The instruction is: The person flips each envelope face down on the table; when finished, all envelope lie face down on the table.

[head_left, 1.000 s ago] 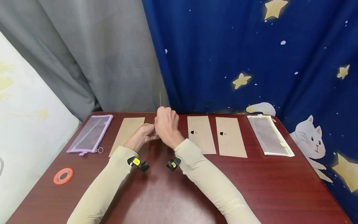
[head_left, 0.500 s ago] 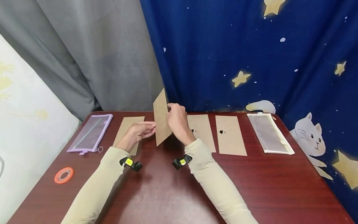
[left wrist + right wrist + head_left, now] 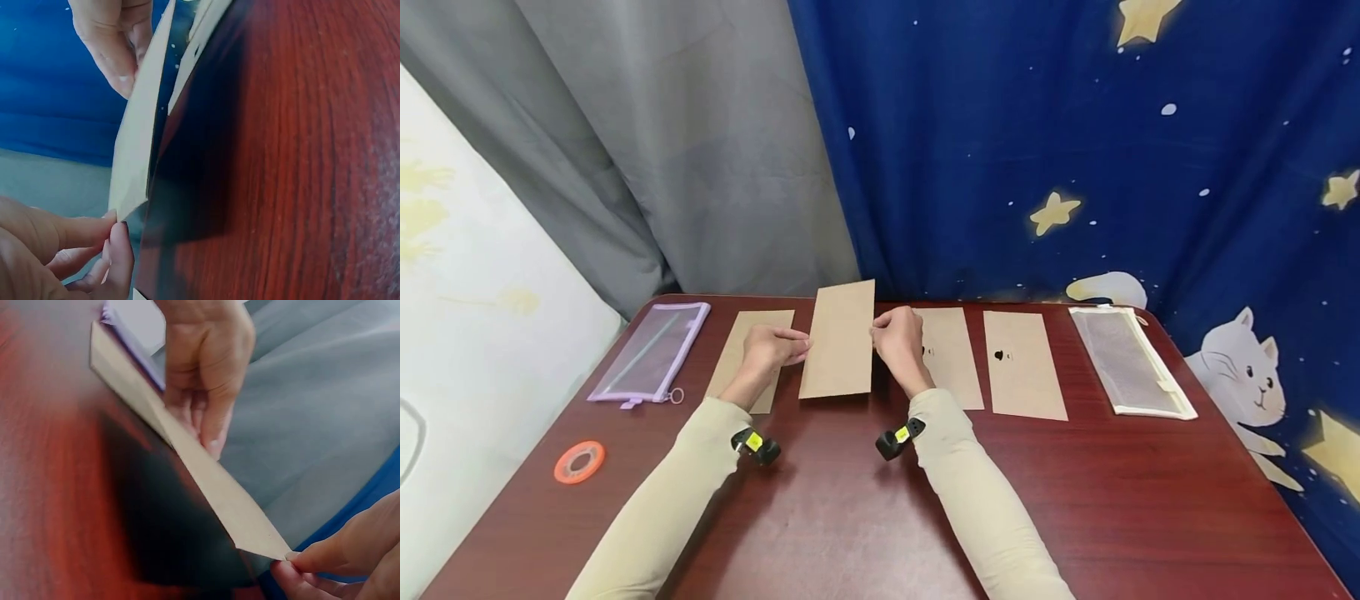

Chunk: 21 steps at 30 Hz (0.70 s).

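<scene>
Fingers of the left hand (image 3: 767,348) pinched the left edge of the brown card (image 3: 837,342); those of the right hand (image 3: 899,337) pinched its right edge. The card, nearly edge-on shortly before, had swung its blank face toward the person. It was held tilted above the table (image 3: 835,508), between a left flat card (image 3: 732,352) and a right flat card (image 3: 953,371). The turn appeared largely complete.

Brown card (image 3: 838,342) between both hands (image 3: 767,350) (image 3: 900,340)

Smooth matt paper card (image 3: 837,342), glossy wood-grain table (image 3: 842,525)
</scene>
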Available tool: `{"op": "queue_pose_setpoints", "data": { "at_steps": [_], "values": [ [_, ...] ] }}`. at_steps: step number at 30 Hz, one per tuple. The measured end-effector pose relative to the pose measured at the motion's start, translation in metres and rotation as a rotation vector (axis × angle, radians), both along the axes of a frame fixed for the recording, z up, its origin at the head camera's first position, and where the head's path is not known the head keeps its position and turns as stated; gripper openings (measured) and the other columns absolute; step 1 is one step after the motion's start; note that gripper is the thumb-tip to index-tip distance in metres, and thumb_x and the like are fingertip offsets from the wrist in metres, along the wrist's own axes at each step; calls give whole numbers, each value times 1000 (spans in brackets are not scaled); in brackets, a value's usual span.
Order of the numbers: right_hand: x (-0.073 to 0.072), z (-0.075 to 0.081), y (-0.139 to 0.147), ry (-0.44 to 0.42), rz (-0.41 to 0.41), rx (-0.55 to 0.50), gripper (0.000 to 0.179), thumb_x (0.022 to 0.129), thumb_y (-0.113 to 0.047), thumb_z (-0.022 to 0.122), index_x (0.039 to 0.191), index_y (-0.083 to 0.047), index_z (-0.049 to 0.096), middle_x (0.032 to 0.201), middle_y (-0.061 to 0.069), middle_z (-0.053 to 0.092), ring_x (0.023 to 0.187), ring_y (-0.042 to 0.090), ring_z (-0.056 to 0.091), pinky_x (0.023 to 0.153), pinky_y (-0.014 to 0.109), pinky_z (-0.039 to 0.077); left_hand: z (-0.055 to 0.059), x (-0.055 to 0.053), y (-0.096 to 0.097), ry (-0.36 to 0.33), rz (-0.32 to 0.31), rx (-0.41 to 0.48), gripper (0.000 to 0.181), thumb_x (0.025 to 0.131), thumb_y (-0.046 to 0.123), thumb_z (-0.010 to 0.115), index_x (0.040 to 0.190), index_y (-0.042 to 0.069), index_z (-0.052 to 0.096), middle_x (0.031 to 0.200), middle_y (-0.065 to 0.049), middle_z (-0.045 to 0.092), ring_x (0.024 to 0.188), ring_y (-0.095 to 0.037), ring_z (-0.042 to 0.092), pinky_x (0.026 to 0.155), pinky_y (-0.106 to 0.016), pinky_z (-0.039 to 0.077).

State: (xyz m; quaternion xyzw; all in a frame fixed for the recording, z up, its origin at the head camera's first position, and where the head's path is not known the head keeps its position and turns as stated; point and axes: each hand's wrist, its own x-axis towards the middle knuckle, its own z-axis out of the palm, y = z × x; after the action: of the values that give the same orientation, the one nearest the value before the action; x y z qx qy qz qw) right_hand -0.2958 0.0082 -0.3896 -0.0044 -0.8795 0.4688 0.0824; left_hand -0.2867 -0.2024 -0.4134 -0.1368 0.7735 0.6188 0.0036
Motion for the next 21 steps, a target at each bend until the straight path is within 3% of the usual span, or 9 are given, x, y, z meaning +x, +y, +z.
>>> {"op": "queue_pose_setpoints", "data": {
  "at_steps": [3, 6, 10, 12, 15, 21],
  "values": [
    [-3, -16, 0, -35, -2, 26, 7, 87, -3, 74, 86, -3, 81, 91, 12, 78, 86, 30, 72, 76, 41, 61, -5, -1, 2, 23, -15, -144, 17, 86, -3, 75, 102, -11, 75, 93, -19, 77, 67, -7, 72, 70, -26, 63],
    [-5, -27, -2, -54, 5, 58, 15, 87, 0, 69, 74, -3, 76, 77, 9, 73, 71, 24, 67, 66, 33, 57, -10, -1, 2, 53, -41, -314, 13, 86, 2, 77, 94, -7, 77, 91, -20, 77, 63, -8, 72, 65, -27, 63],
    [-5, -38, -6, -95, 45, 104, 42, 89, 4, 60, 51, -12, 50, 53, -1, 45, 52, 14, 39, 49, 25, 36, -15, 0, 3, 90, -74, -525, 10, 85, 7, 78, 87, -3, 79, 81, -16, 77, 58, -11, 72, 65, -31, 63],
    [-4, -42, -8, -120, 75, 118, 49, 89, 6, 55, 49, -15, 36, 50, -3, 31, 50, 14, 28, 46, 25, 28, -17, 2, 3, 102, -83, -582, 10, 85, 7, 78, 85, -3, 79, 76, -15, 77, 57, -12, 72, 69, -35, 64],
    [-4, -46, -10, -130, 87, 145, 51, 89, 7, 53, 50, -17, 30, 52, -5, 23, 50, 13, 25, 44, 24, 26, -21, 3, 3, 113, -82, -631, 9, 84, 7, 78, 83, -1, 79, 71, -13, 76, 56, -12, 71, 78, -41, 63],
    [-7, -42, -11, -86, 89, 202, 49, 89, 8, 52, 53, -17, 30, 53, -4, 23, 51, 15, 29, 44, 24, 29, -19, 3, 6, 119, -78, -641, 7, 85, 7, 78, 84, -1, 79, 73, -13, 76, 56, -13, 71, 82, -44, 61]
  ]
}}
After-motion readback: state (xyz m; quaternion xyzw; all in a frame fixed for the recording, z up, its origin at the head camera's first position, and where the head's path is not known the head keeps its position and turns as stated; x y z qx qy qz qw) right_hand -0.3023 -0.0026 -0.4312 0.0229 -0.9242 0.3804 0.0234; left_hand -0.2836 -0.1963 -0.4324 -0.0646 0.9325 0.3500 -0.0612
